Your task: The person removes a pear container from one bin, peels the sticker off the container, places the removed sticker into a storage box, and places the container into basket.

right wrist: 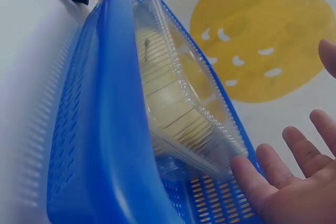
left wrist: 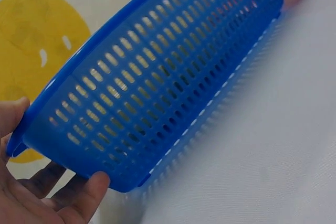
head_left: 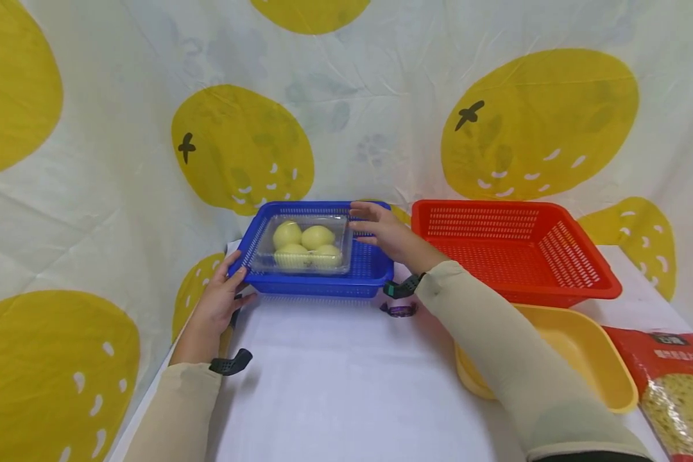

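A blue plastic basket (head_left: 317, 284) stands at the back of the table, and a clear plastic box (head_left: 346, 240) with several pale yellow round fruits (head_left: 318, 237) lies inside it. At the basket's front left corner, my left hand (head_left: 215, 308) grips the rim, the thumb above and the fingers beneath, as the left wrist view shows. My right hand (head_left: 384, 232) is over the basket's right side with its fingers spread and nothing held. In the right wrist view its fingers (right wrist: 271, 165) come close to the box's corner; whether one touches cannot be told.
Right of the blue basket is a red basket (head_left: 560, 296), with a yellow tub (head_left: 583, 346) in front, partly behind my right sleeve. A red-topped bag (head_left: 675, 385) lies far right. A small purple wrapped item (head_left: 401, 310) rests near the blue basket. Patterned cloth hangs behind.
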Action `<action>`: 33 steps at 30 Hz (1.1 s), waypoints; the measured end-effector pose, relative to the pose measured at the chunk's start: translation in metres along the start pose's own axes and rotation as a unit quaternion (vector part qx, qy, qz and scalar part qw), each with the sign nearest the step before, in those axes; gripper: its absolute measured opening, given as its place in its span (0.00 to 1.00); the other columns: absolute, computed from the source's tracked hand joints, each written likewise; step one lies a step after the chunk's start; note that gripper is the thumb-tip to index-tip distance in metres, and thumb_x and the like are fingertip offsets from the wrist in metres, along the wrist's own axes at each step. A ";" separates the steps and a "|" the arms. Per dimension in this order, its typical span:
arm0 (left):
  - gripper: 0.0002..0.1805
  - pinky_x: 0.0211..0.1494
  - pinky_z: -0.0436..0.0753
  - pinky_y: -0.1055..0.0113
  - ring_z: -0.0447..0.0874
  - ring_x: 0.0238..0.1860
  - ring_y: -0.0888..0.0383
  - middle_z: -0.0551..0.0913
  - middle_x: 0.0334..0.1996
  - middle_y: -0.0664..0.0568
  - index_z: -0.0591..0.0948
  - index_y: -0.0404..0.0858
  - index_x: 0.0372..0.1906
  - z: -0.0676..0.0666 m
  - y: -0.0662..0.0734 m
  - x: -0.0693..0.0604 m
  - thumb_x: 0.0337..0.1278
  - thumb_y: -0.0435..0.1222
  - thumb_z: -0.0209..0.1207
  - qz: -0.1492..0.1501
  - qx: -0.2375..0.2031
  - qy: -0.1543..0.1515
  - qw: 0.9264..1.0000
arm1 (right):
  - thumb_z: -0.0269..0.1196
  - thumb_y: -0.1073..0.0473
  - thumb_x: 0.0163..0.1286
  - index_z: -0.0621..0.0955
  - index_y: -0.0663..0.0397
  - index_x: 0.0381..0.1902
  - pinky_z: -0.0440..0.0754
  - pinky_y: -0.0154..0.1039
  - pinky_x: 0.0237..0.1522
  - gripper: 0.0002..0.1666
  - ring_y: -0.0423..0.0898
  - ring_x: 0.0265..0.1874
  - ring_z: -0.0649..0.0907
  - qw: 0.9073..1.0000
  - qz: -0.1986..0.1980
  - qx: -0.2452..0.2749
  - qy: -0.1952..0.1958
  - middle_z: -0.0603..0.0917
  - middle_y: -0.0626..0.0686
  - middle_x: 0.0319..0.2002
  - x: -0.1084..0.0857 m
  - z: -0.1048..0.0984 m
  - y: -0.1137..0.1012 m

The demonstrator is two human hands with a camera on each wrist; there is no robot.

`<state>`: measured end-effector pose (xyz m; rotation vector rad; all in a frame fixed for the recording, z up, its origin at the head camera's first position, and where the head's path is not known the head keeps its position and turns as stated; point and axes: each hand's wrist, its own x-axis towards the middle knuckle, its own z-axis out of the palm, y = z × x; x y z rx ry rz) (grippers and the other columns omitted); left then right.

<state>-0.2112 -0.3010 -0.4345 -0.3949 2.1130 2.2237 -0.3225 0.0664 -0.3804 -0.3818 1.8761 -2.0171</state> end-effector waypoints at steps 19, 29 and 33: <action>0.39 0.85 0.56 0.47 0.51 0.85 0.50 0.61 0.84 0.56 0.67 0.56 0.83 0.032 0.018 -0.022 0.76 0.66 0.52 0.075 0.095 0.143 0.982 | 0.55 0.60 0.83 0.62 0.54 0.83 0.71 0.61 0.75 0.35 0.62 0.79 0.65 0.996 -0.039 0.028 -0.069 0.63 0.61 0.81 -0.060 -0.014 -0.026; 0.33 0.84 0.53 0.42 0.56 0.83 0.43 0.65 0.80 0.44 0.75 0.48 0.77 0.052 0.029 -0.041 0.78 0.60 0.56 0.168 0.198 0.163 0.952 | 0.53 0.63 0.82 0.58 0.58 0.84 0.74 0.60 0.73 0.37 0.63 0.78 0.66 0.993 -0.050 0.023 -0.103 0.63 0.60 0.81 -0.095 -0.015 -0.031; 0.33 0.84 0.53 0.38 0.53 0.84 0.42 0.60 0.82 0.44 0.74 0.49 0.78 0.061 0.033 -0.047 0.78 0.60 0.56 0.170 0.224 0.147 0.948 | 0.55 0.62 0.81 0.59 0.57 0.84 0.76 0.57 0.72 0.38 0.65 0.79 0.64 0.994 -0.046 0.013 -0.102 0.62 0.60 0.81 -0.110 -0.019 -0.031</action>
